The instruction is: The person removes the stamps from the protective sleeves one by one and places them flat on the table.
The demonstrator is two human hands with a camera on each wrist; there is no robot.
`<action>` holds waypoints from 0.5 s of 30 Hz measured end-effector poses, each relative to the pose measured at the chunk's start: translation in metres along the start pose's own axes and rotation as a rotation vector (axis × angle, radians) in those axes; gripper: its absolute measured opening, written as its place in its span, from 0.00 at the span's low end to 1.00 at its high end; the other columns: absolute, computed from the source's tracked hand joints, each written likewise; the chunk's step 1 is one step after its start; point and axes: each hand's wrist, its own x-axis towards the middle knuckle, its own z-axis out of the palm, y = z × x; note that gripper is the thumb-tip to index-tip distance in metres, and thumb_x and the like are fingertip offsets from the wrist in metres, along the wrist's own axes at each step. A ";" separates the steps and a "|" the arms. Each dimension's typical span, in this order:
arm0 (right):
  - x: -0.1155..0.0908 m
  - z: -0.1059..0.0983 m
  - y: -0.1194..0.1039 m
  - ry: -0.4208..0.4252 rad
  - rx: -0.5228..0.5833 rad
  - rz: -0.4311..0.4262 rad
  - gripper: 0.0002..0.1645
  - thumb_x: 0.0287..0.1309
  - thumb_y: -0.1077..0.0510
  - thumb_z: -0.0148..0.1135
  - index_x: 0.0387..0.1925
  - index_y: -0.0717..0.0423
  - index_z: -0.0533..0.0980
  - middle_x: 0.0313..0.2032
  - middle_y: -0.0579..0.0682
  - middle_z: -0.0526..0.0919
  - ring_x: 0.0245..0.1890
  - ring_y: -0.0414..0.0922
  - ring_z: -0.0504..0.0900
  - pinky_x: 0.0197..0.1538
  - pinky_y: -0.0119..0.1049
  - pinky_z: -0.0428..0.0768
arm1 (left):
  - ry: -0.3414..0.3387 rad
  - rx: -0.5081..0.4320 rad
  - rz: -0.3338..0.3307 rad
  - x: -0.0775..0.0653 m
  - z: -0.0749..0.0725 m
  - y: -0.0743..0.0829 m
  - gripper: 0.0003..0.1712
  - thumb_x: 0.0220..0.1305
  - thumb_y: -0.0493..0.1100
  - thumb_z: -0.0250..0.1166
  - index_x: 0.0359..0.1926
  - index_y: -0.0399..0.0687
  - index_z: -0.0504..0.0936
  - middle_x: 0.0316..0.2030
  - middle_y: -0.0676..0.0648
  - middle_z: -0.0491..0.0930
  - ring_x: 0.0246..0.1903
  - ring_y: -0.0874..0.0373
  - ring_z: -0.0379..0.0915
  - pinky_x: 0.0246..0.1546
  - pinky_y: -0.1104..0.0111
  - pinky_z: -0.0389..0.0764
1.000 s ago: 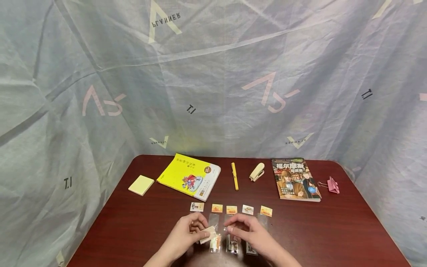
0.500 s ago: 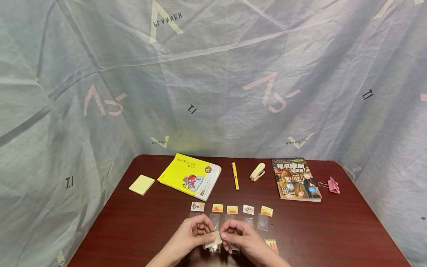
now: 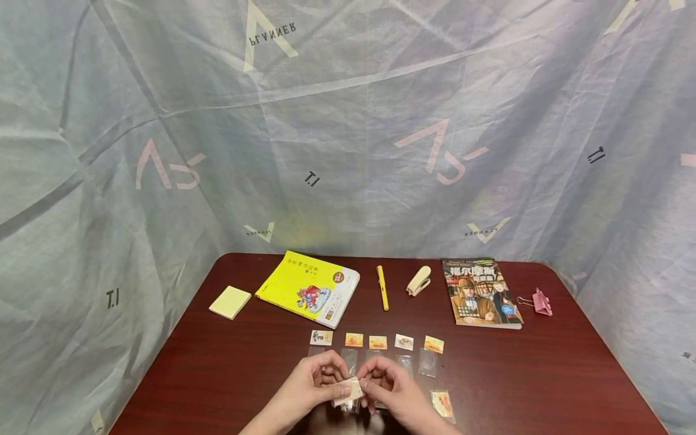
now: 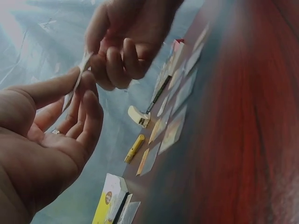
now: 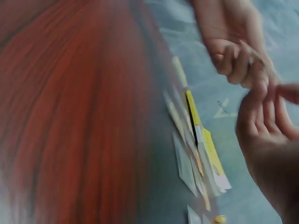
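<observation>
Pinching a small pale slip, the left hand holds it between thumb and fingers, above the counter near the middle of its near edge. The right hand meets it there, thumb and fingertips closed on the slip's right end, so both hands are joined by the one small piece. From the left wrist the slip appears almost edge-on, raised off the surface; any print on it is too small to tell.

Clear sleeves lie in a row just beyond the hands, some partly hidden by the fingers. Past them, five small picture cards form a line roughly parallel to the far edge. Right of the right hand, toward the near edge, lies an orange card in a clear sleeve.

Along the far half of the counter, from left edge to right edge, are a pale yellow note pad, a slanted yellow book, a yellow pen, a cream stapler, a comic-style book and a pink binder clip. Grey printed fabric hangs behind the far edge.
</observation>
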 end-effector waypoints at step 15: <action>-0.002 0.022 -0.033 0.276 -0.589 -0.130 0.04 0.55 0.64 0.63 0.32 0.53 0.76 0.27 0.49 0.73 0.25 0.36 0.71 0.25 0.28 0.72 | 0.154 0.230 -0.016 0.002 0.005 0.001 0.13 0.54 0.45 0.69 0.38 0.48 0.76 0.32 0.46 0.79 0.30 0.60 0.76 0.30 0.70 0.78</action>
